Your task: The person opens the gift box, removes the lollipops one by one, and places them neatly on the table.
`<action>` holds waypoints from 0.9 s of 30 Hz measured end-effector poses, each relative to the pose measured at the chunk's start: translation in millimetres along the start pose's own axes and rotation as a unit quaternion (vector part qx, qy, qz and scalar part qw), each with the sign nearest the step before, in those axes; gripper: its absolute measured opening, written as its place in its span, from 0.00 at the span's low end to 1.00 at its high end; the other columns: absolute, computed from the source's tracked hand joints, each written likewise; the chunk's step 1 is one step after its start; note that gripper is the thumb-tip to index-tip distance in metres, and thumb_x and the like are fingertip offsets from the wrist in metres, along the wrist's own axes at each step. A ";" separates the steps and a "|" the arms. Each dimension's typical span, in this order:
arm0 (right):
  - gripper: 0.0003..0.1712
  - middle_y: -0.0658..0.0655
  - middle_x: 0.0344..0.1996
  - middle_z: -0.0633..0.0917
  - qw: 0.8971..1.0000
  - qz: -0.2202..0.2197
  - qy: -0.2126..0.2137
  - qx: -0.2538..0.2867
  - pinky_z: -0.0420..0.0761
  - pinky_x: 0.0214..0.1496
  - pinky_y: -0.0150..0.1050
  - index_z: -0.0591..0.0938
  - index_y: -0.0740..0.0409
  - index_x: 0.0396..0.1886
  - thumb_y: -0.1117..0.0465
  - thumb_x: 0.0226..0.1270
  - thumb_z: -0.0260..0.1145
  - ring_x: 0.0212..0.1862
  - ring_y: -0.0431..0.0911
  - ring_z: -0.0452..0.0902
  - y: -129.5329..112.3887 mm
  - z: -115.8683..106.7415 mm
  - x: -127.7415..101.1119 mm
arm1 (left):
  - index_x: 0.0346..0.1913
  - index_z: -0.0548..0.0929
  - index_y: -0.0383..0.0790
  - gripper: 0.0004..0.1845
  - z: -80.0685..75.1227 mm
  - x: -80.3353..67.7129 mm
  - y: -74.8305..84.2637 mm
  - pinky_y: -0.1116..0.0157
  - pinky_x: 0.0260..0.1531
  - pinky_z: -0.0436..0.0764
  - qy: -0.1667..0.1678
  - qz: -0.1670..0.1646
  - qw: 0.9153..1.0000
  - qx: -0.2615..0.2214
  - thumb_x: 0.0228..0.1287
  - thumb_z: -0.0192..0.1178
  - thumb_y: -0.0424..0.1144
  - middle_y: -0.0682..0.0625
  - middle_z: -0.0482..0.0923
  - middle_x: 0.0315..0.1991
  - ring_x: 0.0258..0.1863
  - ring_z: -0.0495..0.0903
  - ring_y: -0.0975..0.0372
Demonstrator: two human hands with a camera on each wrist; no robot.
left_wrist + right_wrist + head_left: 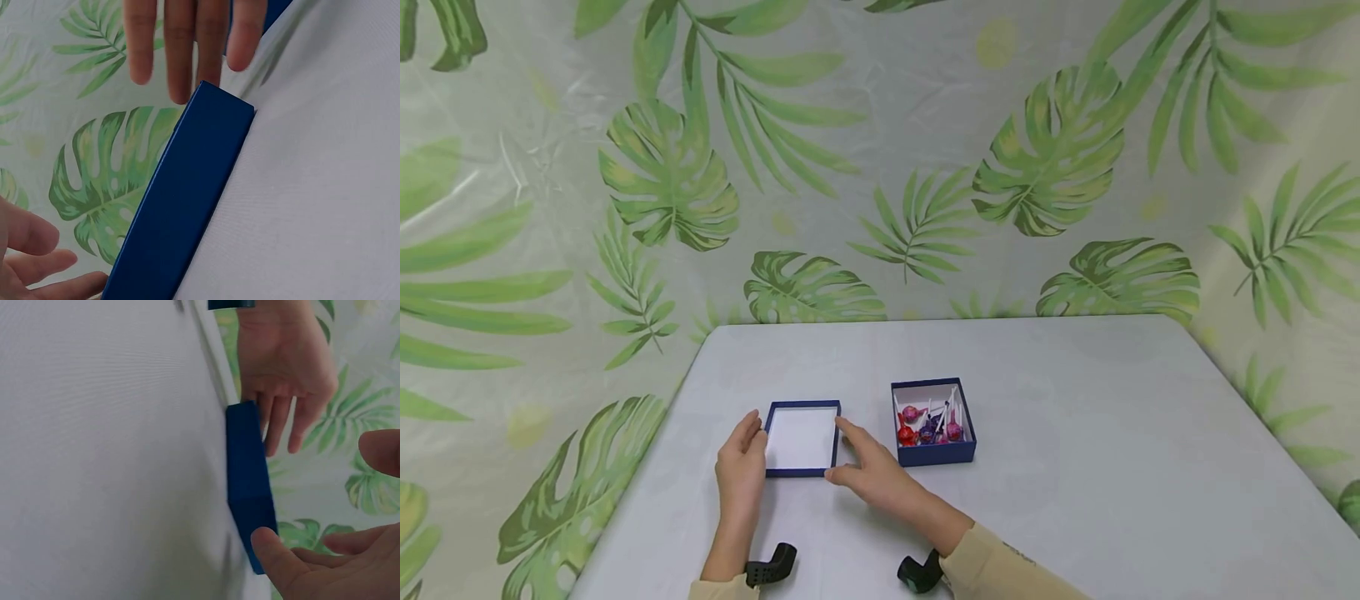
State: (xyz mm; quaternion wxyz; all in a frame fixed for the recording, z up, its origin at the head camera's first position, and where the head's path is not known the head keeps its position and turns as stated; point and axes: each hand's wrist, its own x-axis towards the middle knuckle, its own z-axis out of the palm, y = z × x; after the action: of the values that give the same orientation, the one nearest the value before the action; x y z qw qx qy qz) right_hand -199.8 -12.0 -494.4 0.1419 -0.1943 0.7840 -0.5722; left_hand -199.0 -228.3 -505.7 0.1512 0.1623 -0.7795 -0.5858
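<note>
Flanking blue lid [797, 472]: left hand [741, 467], right hand [880, 473]; sleeve print [1017, 552] unreadable

The shallow box [801, 440] looks like smooth matt cardboard, the table cover [1097, 483] woven cloth, the backdrop [917, 100] glossy plastic.

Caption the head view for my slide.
Left hand and right hand flank an upturned blue box lid; to its right, an open blue box holds lollipops on a white table.
</note>
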 end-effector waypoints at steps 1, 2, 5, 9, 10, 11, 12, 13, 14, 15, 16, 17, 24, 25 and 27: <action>0.45 0.59 0.77 0.62 1.000 -0.002 -0.001 0.002 0.70 0.70 0.55 0.59 0.54 0.80 0.55 0.68 0.67 0.75 0.57 0.59 -1.8 -1.2 -1.1 | 0.71 0.72 0.37 0.24 -0.3 -0.4 -0.2 0.53 0.67 0.71 0.007 0.006 1.000 0.001 0.76 0.52 0.35 0.40 0.72 0.68 0.69 0.70 0.50; 0.44 0.57 0.77 0.62 1.000 -0.006 -0.003 0.002 0.73 0.68 0.54 0.59 0.52 0.80 0.55 0.68 0.67 0.75 0.56 0.60 -3.8 -2.4 -2.1 | 0.71 0.73 0.37 0.23 -0.6 -1.2 0.1 0.53 0.67 0.71 0.014 0.014 1.000 0.003 0.76 0.52 0.35 0.40 0.73 0.68 0.68 0.71 0.50; 0.43 0.53 0.76 0.62 1.000 -0.019 -0.008 0.001 0.77 0.64 0.52 0.60 0.46 0.80 0.53 0.69 0.67 0.73 0.56 0.62 -9.8 -6.3 -5.1 | 0.69 0.76 0.38 0.22 0.2 -4.4 2.3 0.52 0.65 0.73 0.035 0.044 0.998 0.011 0.74 0.54 0.34 0.41 0.75 0.66 0.67 0.72 0.49; 0.41 0.50 0.74 0.66 0.999 -0.038 -0.011 0.001 0.80 0.62 0.49 0.62 0.40 0.78 0.52 0.70 0.67 0.70 0.55 0.67 -17.9 -12.7 -8.6 | 0.66 0.79 0.39 0.21 5.5 -8.8 7.7 0.54 0.65 0.73 0.055 0.095 0.994 0.017 0.72 0.56 0.31 0.42 0.77 0.64 0.66 0.73 0.49; 0.40 0.49 0.74 0.67 0.999 -0.042 -0.010 0.003 0.80 0.62 0.49 0.63 0.40 0.78 0.52 0.70 0.68 0.69 0.55 0.68 -19.8 -15.0 -9.4 | 0.66 0.79 0.39 0.21 7.5 -9.9 9.4 0.54 0.65 0.73 0.057 0.108 0.992 0.016 0.72 0.56 0.31 0.42 0.77 0.64 0.66 0.73 0.50; 0.40 0.49 0.73 0.68 0.999 -0.046 -0.009 0.004 0.80 0.61 0.48 0.63 0.41 0.78 0.53 0.70 0.67 0.69 0.54 0.69 -22.0 -17.7 -10.4 | 0.65 0.80 0.40 0.21 9.4 -10.7 10.9 0.55 0.65 0.73 0.058 0.118 0.991 0.017 0.72 0.57 0.30 0.44 0.77 0.64 0.66 0.73 0.51; 0.39 0.49 0.72 0.69 0.999 -0.051 -0.007 0.005 0.81 0.60 0.47 0.64 0.41 0.77 0.53 0.70 0.68 0.68 0.54 0.70 -24.4 -21.0 -11.5 | 0.65 0.80 0.40 0.21 11.5 -11.8 13.0 0.55 0.65 0.74 0.058 0.129 0.990 0.018 0.71 0.57 0.30 0.44 0.77 0.64 0.66 0.73 0.51; 0.38 0.48 0.71 0.70 0.998 -0.055 -0.006 0.007 0.81 0.61 0.47 0.64 0.40 0.77 0.54 0.70 0.67 0.67 0.54 0.71 -27.0 -24.6 -12.4 | 0.65 0.80 0.41 0.21 13.5 -13.3 15.3 0.55 0.64 0.74 0.057 0.139 0.988 0.019 0.71 0.57 0.30 0.45 0.77 0.65 0.66 0.73 0.51; 0.38 0.48 0.71 0.70 0.998 -0.058 -0.003 0.009 0.80 0.61 0.46 0.65 0.40 0.77 0.54 0.70 0.67 0.67 0.54 0.71 -29.2 -28.4 -13.3 | 0.65 0.80 0.41 0.21 15.4 -14.6 17.9 0.55 0.64 0.74 0.054 0.146 0.988 0.018 0.71 0.58 0.30 0.46 0.77 0.65 0.66 0.73 0.52; 0.37 0.48 0.70 0.71 0.998 -0.064 -0.001 0.007 0.80 0.61 0.46 0.65 0.40 0.76 0.55 0.70 0.67 0.67 0.53 0.71 -31.7 -32.8 -14.3 | 0.65 0.81 0.42 0.21 17.2 -16.3 20.8 0.56 0.64 0.74 0.052 0.153 0.987 0.017 0.71 0.58 0.30 0.47 0.77 0.65 0.66 0.73 0.52; 0.37 0.49 0.70 0.71 0.998 -0.069 0.001 0.003 0.80 0.61 0.46 0.66 0.40 0.76 0.56 0.70 0.67 0.66 0.53 0.72 -33.6 -37.2 -14.9 | 0.65 0.81 0.42 0.21 18.8 -18.1 24.0 0.56 0.63 0.74 0.049 0.160 0.986 0.013 0.71 0.58 0.30 0.47 0.76 0.65 0.66 0.73 0.53; 0.37 0.49 0.69 0.72 0.997 -0.074 0.004 -0.002 0.80 0.61 0.47 0.66 0.40 0.76 0.56 0.70 0.67 0.66 0.53 0.72 -35.7 -41.9 -15.6 | 0.65 0.81 0.42 0.21 20.5 -19.8 27.3 0.57 0.63 0.75 0.044 0.165 0.985 0.009 0.71 0.58 0.30 0.47 0.76 0.65 0.66 0.73 0.53; 0.34 0.48 0.65 0.76 0.992 -0.078 0.060 -0.078 0.83 0.54 0.44 0.70 0.37 0.73 0.57 0.69 0.69 0.57 0.44 0.76 -38.4 -72.9 -17.1 | 0.67 0.79 0.43 0.21 36.1 -33.0 48.1 0.67 0.61 0.75 -0.045 0.162 0.985 -0.041 0.73 0.58 0.32 0.50 0.76 0.65 0.66 0.73 0.59; 0.34 0.48 0.64 0.76 0.991 -0.074 0.067 -0.084 0.83 0.52 0.43 0.70 0.36 0.72 0.57 0.68 0.69 0.56 0.43 0.76 -36.6 -76.6 -16.7 | 0.67 0.78 0.43 0.21 39.7 -34.6 49.5 0.67 0.61 0.75 -0.062 0.156 0.985 -0.048 0.73 0.58 0.33 0.51 0.76 0.65 0.66 0.73 0.60; 0.34 0.49 0.63 0.77 0.991 -0.068 0.082 -0.086 0.84 0.50 0.42 0.72 0.37 0.72 0.59 0.68 0.70 0.54 0.45 0.77 -32.1 -83.1 -15.4 | 0.68 0.77 0.43 0.22 47.9 -37.6 50.8 0.67 0.60 0.75 -0.094 0.142 0.983 -0.062 0.73 0.58 0.34 0.52 0.77 0.64 0.66 0.73 0.61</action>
State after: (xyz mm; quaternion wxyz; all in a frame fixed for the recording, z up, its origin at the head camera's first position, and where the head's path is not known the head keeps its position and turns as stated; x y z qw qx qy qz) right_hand -218.6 56.6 -438.5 0.0209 -0.2115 0.8241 -0.5251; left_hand -189.4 -157.5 -471.3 0.1685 -0.0154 -0.7674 -0.6184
